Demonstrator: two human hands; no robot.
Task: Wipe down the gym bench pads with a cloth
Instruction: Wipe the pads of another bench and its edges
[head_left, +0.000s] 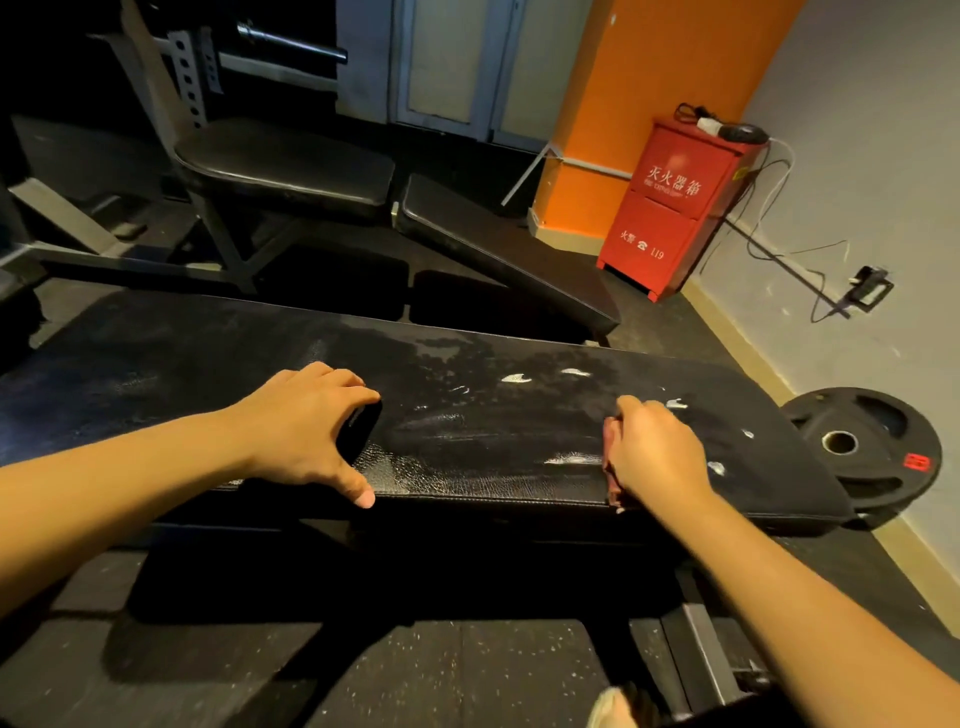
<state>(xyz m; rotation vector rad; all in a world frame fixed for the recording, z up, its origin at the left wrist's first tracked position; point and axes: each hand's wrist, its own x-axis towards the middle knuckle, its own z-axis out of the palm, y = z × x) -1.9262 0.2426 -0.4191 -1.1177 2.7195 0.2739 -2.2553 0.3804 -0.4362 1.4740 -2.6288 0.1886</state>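
Gripping the cloth (613, 470) in the right hand (660, 447) on the bench pad (208, 364), right of centre; clutching a dark object (359, 428) in the left hand (306, 421). Press flat, sweep overlapping strokes through the foam streaks (571, 460).

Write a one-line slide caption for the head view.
Bench wipe-down: right hand holds a reddish cloth on the white-spotted black bench pad while the left hand grips a black object.

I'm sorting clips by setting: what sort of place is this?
Most likely a gym's free-weight area: a padded bench up close, an adjustable bench behind it, weight plates by its end, and a barbell at the back.
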